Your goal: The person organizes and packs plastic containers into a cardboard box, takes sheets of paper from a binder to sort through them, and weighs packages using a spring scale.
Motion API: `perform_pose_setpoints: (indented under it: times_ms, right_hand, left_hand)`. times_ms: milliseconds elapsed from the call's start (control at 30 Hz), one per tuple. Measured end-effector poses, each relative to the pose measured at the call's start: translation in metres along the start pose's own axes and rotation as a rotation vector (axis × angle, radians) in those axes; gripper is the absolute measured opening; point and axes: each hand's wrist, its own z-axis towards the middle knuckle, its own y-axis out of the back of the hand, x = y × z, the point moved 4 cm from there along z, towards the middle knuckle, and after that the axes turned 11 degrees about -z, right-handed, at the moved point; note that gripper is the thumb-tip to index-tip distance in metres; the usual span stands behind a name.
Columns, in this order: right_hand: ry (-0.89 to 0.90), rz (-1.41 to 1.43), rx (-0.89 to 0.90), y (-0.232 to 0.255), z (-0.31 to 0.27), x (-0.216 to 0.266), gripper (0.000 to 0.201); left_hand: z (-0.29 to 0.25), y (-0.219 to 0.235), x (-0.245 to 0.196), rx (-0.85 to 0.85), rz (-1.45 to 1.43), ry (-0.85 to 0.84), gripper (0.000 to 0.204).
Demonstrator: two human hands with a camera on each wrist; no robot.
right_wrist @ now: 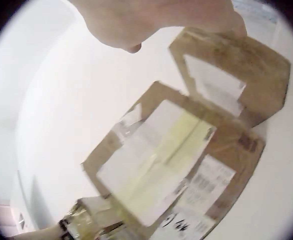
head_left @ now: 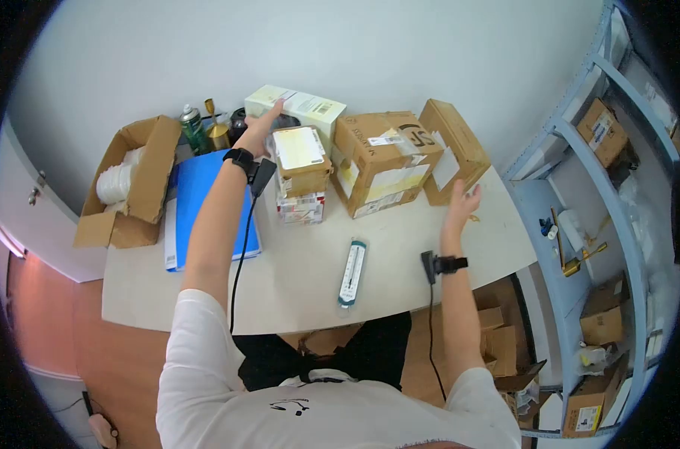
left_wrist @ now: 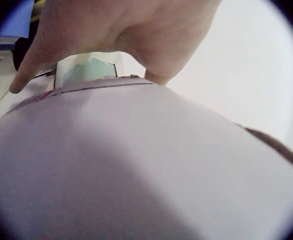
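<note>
My left hand [head_left: 261,131] reaches to the back of the table. Its fingers overlap the long white box [head_left: 310,105] there, beside a small cardboard box [head_left: 301,161] with a white label. In the left wrist view the thumb and fingers of the left hand [left_wrist: 121,30] are spread apart, and a pale surface fills the area below. My right hand [head_left: 458,209] is held with its fingers extended, just in front of the upright cardboard box [head_left: 459,135] at the right. A larger taped cardboard box [head_left: 385,176] stands left of that one, its labels facing the right wrist camera.
A green-and-white spring scale [head_left: 351,273] lies near the table's front. To the left are a blue binder [head_left: 205,194], an open carton [head_left: 149,198] holding white rolls, and a green spray can [head_left: 193,131]. Blue metal shelving [head_left: 579,150] rises at the right.
</note>
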Motion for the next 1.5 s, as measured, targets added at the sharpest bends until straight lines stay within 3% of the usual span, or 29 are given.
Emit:
perform_pose_setpoints:
  times_ms: [67, 200, 267, 333, 367, 433, 467, 533, 633, 767, 867, 933, 1033, 1233, 1367, 1500]
  right_hand:
    - [0.047, -0.122, -0.073, -0.016, -0.023, 0.018, 0.078]
    - [0.545, -0.414, 0.077, -0.051, -0.041, 0.106, 0.075]
    - [0.660, -0.414, 0.186, -0.073, -0.043, 0.135, 0.072]
    - [0.700, -0.514, 0.238, -0.090, -0.052, 0.154, 0.069]
    - [0.742, -0.612, 0.291, -0.098, -0.056, 0.158, 0.067]
    - [0.718, -0.651, 0.321, -0.109, -0.058, 0.149, 0.063]
    - [0.694, -0.689, 0.353, -0.112, -0.058, 0.143, 0.060]
    - [0.699, -0.685, 0.329, -0.107, -0.055, 0.136, 0.054]
    - [0.724, -0.631, 0.324, -0.091, -0.044, 0.129, 0.048]
    - [0.717, -0.513, 0.381, -0.069, -0.029, 0.119, 0.046]
    - [0.654, -0.435, 0.409, -0.057, -0.022, 0.112, 0.045]
    - [0.621, -0.426, 0.400, -0.048, -0.018, 0.109, 0.045]
    - [0.656, -0.549, 0.335, -0.032, -0.011, 0.104, 0.045]
    - [0.507, -0.730, 0.127, 0.003, 0.011, 0.073, 0.049]
    - [0.404, -0.671, 0.053, 0.008, 0.027, 0.044, 0.050]
    - [0.357, -0.652, -0.026, 0.001, 0.051, 0.015, 0.054]
  left_hand:
    - [0.010, 0.003, 0.005, 0.049, 0.106, -0.031, 0.138]
    - [0.036, 0.013, 0.019, 0.121, -0.018, -0.033, 0.134]
    - [0.028, 0.009, 0.013, 0.100, -0.011, -0.016, 0.131]
    - [0.018, 0.005, 0.005, -0.025, -0.004, -0.004, 0.089]
    - [0.023, 0.006, 0.005, -0.023, -0.002, -0.004, 0.089]
    - [0.032, 0.003, 0.007, 0.088, -0.026, 0.012, 0.117]
    - [0.036, 0.004, 0.009, 0.094, -0.020, 0.015, 0.117]
    - [0.026, -0.005, 0.002, 0.213, -0.072, -0.004, 0.105]
    - [0.027, -0.010, 0.000, 0.230, -0.065, 0.056, 0.096]
    - [0.029, -0.021, 0.004, 0.220, -0.062, 0.112, 0.097]
    - [0.039, -0.031, 0.013, 0.304, -0.045, 0.185, 0.099]
    - [0.039, -0.046, 0.021, 0.263, 0.024, 0.215, 0.076]
    - [0.046, -0.065, 0.031, 0.280, 0.052, 0.220, 0.080]
    - [0.032, -0.096, 0.037, 0.306, 0.127, 0.291, 0.089]
    - [0.064, -0.098, 0.057, 0.408, 0.145, 0.382, 0.099]
    - [0.054, -0.109, 0.055, 0.415, 0.185, 0.324, 0.104]
